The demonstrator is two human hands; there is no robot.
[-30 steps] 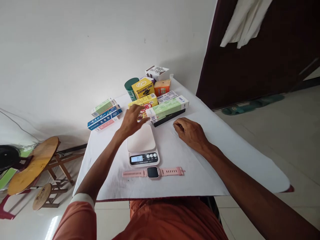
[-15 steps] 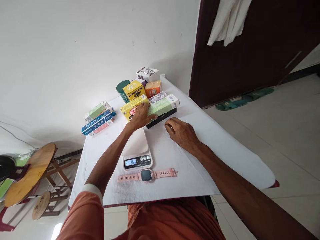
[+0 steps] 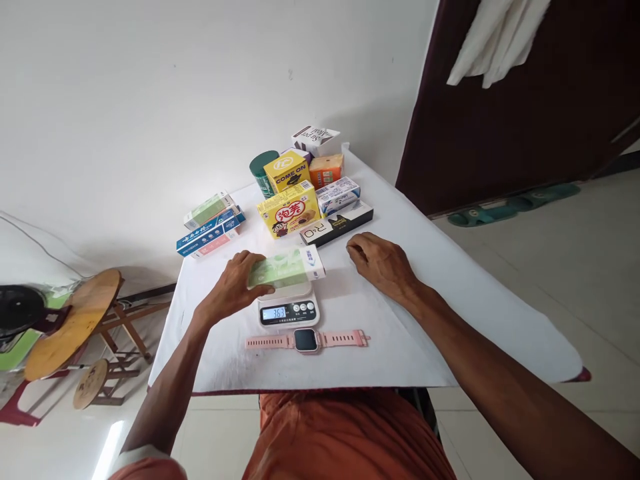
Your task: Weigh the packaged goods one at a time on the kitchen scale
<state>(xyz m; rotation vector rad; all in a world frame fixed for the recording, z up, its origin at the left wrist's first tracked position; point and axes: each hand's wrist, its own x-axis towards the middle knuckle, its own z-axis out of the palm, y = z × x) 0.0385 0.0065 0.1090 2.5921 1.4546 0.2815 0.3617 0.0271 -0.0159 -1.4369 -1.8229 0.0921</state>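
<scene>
My left hand (image 3: 240,280) grips the left end of a long green-and-white box (image 3: 287,265), thumb in front and fingers behind. The box is over the white digital scale (image 3: 289,311) and hides most of its plate; whether it touches the plate I cannot tell. Digits that look like 363 show on the scale's display. My right hand (image 3: 383,263) rests on the white cloth to the right, fingers curled with nothing in them. Nearest to it lies a black-and-white box (image 3: 340,225). A pink-strapped smartwatch (image 3: 306,340) lies flat in front of the scale.
Behind the scale stand a yellow puff box (image 3: 290,210), a yellow COME ON box (image 3: 289,172), a green canister (image 3: 263,173), an orange pack (image 3: 327,171) and a white box (image 3: 316,140). Blue and green boxes (image 3: 210,233) lie at the left. The wall borders the table's back.
My left hand has taken the green-and-white box off the black-and-white box and brought it left and nearer, over the scale. My right hand stays curled on the cloth. The view has shifted slightly.
</scene>
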